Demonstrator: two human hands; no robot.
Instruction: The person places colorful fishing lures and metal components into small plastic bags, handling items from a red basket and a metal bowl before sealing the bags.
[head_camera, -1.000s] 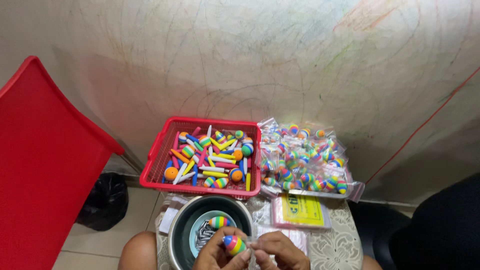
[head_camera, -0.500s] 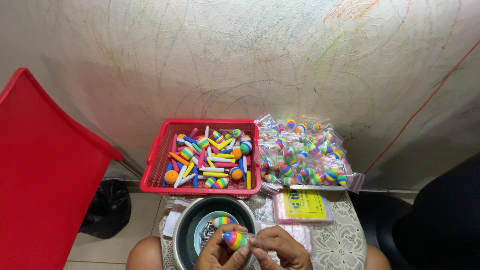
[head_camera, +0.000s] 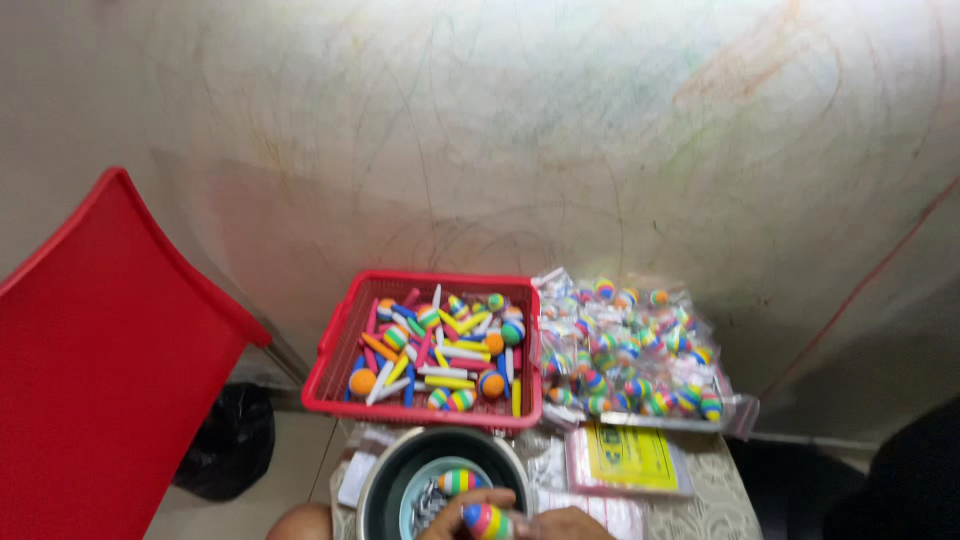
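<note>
**Striped ball held at the bottom edge of the frame**

Both hands sit at the very bottom centre, mostly cut off by the frame. The left hand (head_camera: 462, 512) and the right hand (head_camera: 568, 522) close in from either side on a rainbow-striped ball (head_camera: 486, 520), fingertips pinching it between them – how the rest of each hand is curled cannot be told. Just above the ball a round dark bowl (head_camera: 385, 478) holds a second striped ball (head_camera: 459, 481). Above the bowl, at lower centre, a red basket (head_camera: 335, 352) is filled with coloured balls and sticks. Just right of it lies a heap of clear bags of striped balls (head_camera: 630, 348), and below that a yellow-labelled packet (head_camera: 628, 456). A red chair (head_camera: 95, 360) fills the lower left – a black bag (head_camera: 228, 450) sits beside it
</note>
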